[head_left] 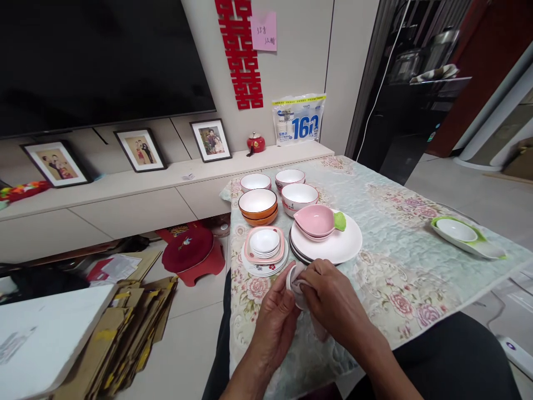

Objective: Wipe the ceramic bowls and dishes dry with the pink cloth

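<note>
My left hand (275, 311) grips a small white dish (290, 278), tilted with its hollow towards my right hand. Fingers of my right hand (331, 289) press a greyish cloth (320, 329) into the dish, and a loose end of it hangs below. Just beyond my hands, small white bowls (265, 241) sit on a pink-rimmed square dish (250, 253) and flowered plates (266, 272). Right of those, a pink strawberry-shaped bowl (315, 220) with a green leaf handle rests on large white plates (347, 239).
Orange bowls (258, 205) and white bowls (300, 194) stand further back on the flowered tablecloth (400, 266). A leaf-shaped dish (470, 239) holds a small white bowl at the right. On the floor at left are a red stool (191, 250), flattened cardboard (125, 333) and a white box (54, 333).
</note>
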`<state>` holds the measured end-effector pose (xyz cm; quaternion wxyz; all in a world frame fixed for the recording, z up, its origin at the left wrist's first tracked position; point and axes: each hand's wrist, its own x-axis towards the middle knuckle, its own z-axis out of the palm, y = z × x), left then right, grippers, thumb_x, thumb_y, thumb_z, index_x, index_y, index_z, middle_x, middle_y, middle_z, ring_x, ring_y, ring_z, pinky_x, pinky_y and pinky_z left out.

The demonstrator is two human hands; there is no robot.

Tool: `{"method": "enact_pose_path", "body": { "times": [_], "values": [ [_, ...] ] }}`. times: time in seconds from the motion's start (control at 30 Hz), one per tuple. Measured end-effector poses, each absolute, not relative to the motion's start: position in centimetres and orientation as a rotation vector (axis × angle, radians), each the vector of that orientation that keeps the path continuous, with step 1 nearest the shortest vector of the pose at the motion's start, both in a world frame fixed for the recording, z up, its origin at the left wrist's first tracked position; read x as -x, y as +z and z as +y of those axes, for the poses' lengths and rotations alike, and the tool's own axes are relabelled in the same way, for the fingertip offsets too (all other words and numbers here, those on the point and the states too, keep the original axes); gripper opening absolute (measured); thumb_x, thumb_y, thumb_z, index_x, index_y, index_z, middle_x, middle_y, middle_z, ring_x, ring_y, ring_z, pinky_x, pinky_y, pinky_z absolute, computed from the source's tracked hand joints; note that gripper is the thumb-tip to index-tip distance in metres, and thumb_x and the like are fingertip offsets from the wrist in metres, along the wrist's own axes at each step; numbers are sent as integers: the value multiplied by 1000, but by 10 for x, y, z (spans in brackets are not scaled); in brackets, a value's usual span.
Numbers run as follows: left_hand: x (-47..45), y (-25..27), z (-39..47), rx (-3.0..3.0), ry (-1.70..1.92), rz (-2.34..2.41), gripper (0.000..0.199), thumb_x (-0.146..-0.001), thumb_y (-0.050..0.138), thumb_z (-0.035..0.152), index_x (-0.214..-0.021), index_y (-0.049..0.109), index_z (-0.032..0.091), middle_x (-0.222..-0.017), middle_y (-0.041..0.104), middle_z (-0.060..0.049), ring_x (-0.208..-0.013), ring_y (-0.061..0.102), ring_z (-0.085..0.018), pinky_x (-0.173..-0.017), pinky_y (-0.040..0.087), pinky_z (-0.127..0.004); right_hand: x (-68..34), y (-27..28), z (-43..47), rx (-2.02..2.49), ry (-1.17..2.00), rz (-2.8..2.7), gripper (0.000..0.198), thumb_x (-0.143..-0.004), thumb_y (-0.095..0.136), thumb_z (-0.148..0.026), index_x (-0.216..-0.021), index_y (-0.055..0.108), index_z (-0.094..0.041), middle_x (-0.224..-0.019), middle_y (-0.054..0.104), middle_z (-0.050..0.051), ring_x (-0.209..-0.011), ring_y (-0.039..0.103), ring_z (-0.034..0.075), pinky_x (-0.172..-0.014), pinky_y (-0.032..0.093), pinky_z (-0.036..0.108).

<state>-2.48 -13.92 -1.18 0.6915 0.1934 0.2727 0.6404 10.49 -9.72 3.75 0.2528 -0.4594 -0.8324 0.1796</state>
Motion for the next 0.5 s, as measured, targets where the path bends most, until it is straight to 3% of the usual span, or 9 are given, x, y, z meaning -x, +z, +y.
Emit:
{"method": "enact_pose_path", "body": {
  "times": [0.13, 0.27, 0.5],
  "values": [
    [25, -11, -138, -468, 1463, 612, 62, -73, 84, 30, -131, 64, 27, -139, 62, -8, -135, 49, -27, -113, 35, -36, -98, 35, -95, 1094, 711, -2082, 19, -89, 51, -6, -77, 61, -18, -82, 59, 3, -80, 53, 17, -71, 39, 29],
    [31, -8, -138, -431, 1478, 656, 61, -70, 86, 33, -127, 66, 26, -132, 67, -9, -128, 56, -27, -108, 41, -34, -105, 44, -90, 786, 922, -2184, 24, -92, 50, -6, -73, 59, -19, -80, 58, -1, -79, 54, 14, -70, 40, 25],
    [35, -6, -139, -420, 1463, 688, 52, -74, 84, 31, -122, 69, 20, -120, 71, -10, -111, 65, -24, -98, 49, -33, -115, 39, -93, 1178, 471, -2461, 25, -84, 53, 1, -72, 65, -18, -83, 59, 6, -82, 54, 19, -67, 41, 29]
  ]
}}
